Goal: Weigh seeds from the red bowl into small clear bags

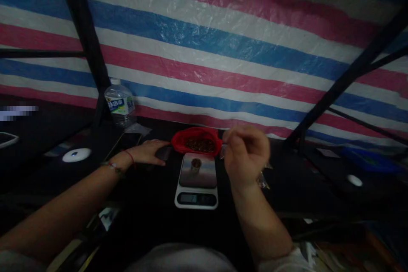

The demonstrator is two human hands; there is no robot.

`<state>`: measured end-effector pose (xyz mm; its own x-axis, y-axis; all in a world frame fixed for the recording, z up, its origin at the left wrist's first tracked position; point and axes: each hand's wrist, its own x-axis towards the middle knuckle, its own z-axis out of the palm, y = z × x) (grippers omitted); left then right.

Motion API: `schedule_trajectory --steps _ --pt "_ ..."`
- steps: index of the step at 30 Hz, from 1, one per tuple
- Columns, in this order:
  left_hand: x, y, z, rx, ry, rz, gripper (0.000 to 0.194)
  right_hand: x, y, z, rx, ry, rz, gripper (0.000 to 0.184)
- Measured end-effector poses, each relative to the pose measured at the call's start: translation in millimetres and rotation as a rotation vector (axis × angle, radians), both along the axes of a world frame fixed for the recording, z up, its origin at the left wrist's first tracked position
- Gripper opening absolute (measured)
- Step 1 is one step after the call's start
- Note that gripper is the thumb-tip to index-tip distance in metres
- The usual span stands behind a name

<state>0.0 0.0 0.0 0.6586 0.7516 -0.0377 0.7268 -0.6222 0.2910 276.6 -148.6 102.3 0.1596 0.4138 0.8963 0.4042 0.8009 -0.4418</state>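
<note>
A small white kitchen scale stands on the dark table with a little metal cup on its steel platform. Behind it lies a red dish filled with small brown pieces. My left hand rests flat on the table left of the dish, fingers stretched toward a dark flat object. My right hand is raised to the right of the scale, fingers curled in a pinch near a small clear plastic bag. What the fingers hold is blurred.
A clear water bottle stands at the back left beside a black frame post. A dark phone and a round white disc lie left. A striped tarp forms the back wall. Black bars slant on the right.
</note>
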Motion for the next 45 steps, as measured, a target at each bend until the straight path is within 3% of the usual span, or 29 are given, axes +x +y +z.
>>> schedule_trajectory --steps 3,5,8,11,13,19,22,26,31,36,41,45 --pt "4 3 0.7 0.004 -0.025 0.011 0.075 0 82 -2.5 -0.157 0.059 0.171 0.013" --pt "0 3 2.5 0.024 -0.077 0.01 0.071 4 117 -23.0 -0.296 0.036 0.226 0.015" --pt "-13 2 9.7 0.087 -0.192 0.019 0.067 12 142 -63.4 -0.428 0.055 0.27 0.016" --pt "-20 -2 24.0 0.199 -0.315 0.075 0.061 15 146 -95.1 -0.516 0.077 0.3 0.016" --pt "-12 -4 35.1 0.284 -0.379 0.082 0.061 14 141 -105.7 -0.555 0.052 0.34 0.017" --pt "66 3 51.1 0.46 -0.36 -0.132 0.065 14 129 -103.9 -0.561 -0.059 0.456 0.021" --pt "102 11 51.0 0.488 -0.336 -0.218 0.058 17 132 -104.3 -0.57 -0.077 0.403 0.018" --pt "125 17 46.8 0.496 -0.336 -0.325 0.052 20 138 -109.4 -0.647 -0.126 0.359 0.019" --pt "131 15 35.0 0.498 -0.361 -0.374 0.051 19 140 -112.8 -0.725 -0.161 0.343 0.019" --pt "124 12 24.5 0.512 -0.38 -0.348 0.057 15 139 -114.2 -0.676 -0.197 0.281 0.021" --pt "116 14 17.4 0.481 -0.378 -0.32 0.062 12 139 -115.8 -0.622 -0.309 0.324 0.018" --pt "111 16 12.8 0.435 -0.464 -0.268 0.068 13 139 -116.9 -0.63 -0.267 0.36 0.022"
